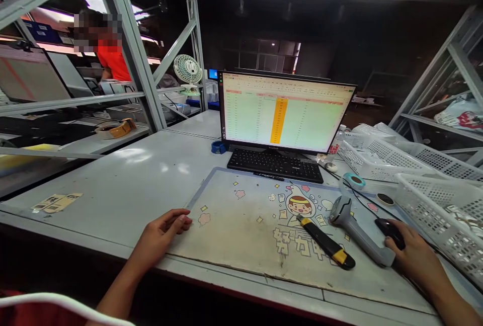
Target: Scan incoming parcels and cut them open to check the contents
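Note:
My left hand [160, 235] rests at the left edge of the printed desk mat [234, 225], its fingers loosely curled in with nothing seen in them. Over at the right, my right hand [418, 255] is wrapped round a black computer mouse [391, 233]. Just left of that hand lies a grey barcode scanner [360, 233]. A black and yellow utility knife [326, 243] lies slanted on the mat beside the scanner. Behind the mat stand a black keyboard [275, 162] and a monitor [285, 114] showing a spreadsheet with one orange column.
White perforated baskets [433, 210] line the right side. Rolls of tape, one blue [354, 180], lie near them. A blue tape roll [218, 147] sits left of the keyboard. Labels [56, 202] lie at the left front. A person in red [115, 62] is beyond the metal frame [132, 44].

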Demonstrator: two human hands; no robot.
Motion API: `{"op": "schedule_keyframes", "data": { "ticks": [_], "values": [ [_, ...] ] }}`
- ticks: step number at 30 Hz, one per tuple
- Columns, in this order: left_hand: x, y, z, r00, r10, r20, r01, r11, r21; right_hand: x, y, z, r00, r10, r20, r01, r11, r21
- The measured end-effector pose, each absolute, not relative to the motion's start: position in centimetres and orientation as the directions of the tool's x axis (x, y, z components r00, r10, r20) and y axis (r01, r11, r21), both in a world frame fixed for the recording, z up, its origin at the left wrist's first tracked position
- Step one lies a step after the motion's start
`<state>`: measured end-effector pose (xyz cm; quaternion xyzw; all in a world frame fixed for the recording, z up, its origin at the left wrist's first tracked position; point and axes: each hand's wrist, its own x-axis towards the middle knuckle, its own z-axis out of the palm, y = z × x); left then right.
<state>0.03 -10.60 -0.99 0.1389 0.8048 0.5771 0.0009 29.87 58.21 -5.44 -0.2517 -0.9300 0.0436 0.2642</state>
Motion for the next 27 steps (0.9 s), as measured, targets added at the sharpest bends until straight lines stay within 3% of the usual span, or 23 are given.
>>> {"op": "schedule_keyframes", "data": {
  "ticks": [27],
  "values": [
    [0.1,-10.5,-1.0,-0.965,0.218,0.147,0.204,0.266,0.942,29.2,59.8,-6.5,-0.745,0.490,0.452,0.451,0.870,-0.200]
  ]
}}
